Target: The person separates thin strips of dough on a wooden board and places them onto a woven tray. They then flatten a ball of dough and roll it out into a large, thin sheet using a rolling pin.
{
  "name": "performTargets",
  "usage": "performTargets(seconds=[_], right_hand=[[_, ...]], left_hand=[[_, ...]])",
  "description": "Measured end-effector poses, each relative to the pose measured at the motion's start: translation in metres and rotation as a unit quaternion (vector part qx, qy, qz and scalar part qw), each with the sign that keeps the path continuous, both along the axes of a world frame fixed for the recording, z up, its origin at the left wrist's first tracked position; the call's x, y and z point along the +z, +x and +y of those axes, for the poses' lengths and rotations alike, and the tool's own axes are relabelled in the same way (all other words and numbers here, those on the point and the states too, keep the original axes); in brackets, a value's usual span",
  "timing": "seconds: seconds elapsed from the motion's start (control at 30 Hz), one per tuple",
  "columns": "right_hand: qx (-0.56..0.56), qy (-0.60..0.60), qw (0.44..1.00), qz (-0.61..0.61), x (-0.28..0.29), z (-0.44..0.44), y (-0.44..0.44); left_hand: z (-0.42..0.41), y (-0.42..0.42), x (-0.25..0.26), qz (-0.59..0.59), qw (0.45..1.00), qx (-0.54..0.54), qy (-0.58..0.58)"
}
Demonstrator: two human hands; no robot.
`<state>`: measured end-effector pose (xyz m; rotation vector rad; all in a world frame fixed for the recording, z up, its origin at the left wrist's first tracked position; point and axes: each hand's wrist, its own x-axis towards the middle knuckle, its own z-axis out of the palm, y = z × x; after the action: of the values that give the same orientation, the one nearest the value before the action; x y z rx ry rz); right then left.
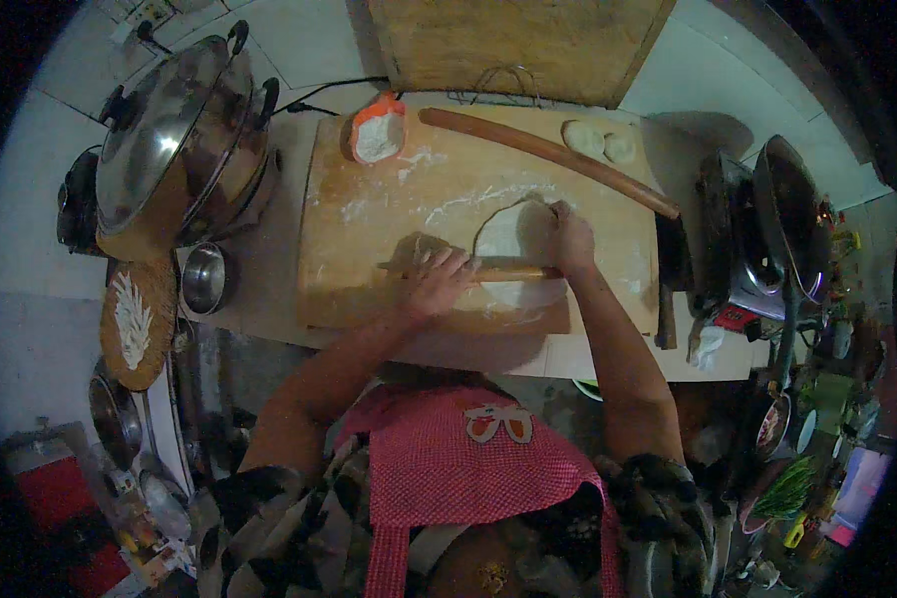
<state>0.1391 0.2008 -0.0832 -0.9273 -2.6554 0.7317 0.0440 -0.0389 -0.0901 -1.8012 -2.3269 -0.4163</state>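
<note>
A flat, pale dough sheet (516, 232) lies on a floured wooden board (374, 232). Across its lower part rests a thin wooden rolling pin (512, 274). My left hand (441, 276) is closed over the left part of this pin, just beyond the dough's left edge. At the dough's upper right edge, my right hand (572, 238) has its fingers curled on the rim. The heel of that hand is beside the pin's right end. Shadow covers some of the dough near my right fingers.
A long rolling pin (549, 157) lies diagonally behind the dough. Beyond it are two dough pieces (598, 140) and an orange-rimmed bag of flour (378, 138). A cleaver (673, 258) lies right of the board, near a stove with a wok (788, 209). A large steamer pot (157, 142) stands left.
</note>
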Motion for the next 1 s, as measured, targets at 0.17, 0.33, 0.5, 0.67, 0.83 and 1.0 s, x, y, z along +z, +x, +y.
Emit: performTargets(seconds=[0.17, 0.33, 0.5, 0.67, 0.83, 1.0], right_hand=[[0.052, -0.071, 0.996, -0.019, 0.018, -0.013, 0.033], [0.067, 0.161, 0.984, 0.045, -0.021, -0.015, 0.049], [0.031, 0.224, 0.974, -0.020, -0.001, -0.005, 0.016], [0.034, 0.232, 0.972, 0.002, 0.004, 0.015, -0.003], [0.128, 0.204, 0.970, -0.025, -0.009, -0.008, 0.037], [0.070, 0.209, 0.975, -0.006, -0.007, 0.012, 0.011]], left_hand=[[0.001, -0.003, -0.027, -0.056, 0.998, -0.012, 0.017], [0.026, -0.018, -0.002, -0.062, 0.994, 0.086, -0.001], [0.068, -0.061, 0.006, -0.038, 0.993, 0.108, -0.020], [0.086, -0.071, 0.015, -0.069, 0.983, 0.165, -0.032], [0.046, -0.035, 0.000, -0.045, 0.993, 0.088, 0.058], [0.089, -0.063, 0.013, -0.045, 0.987, 0.144, -0.058]])
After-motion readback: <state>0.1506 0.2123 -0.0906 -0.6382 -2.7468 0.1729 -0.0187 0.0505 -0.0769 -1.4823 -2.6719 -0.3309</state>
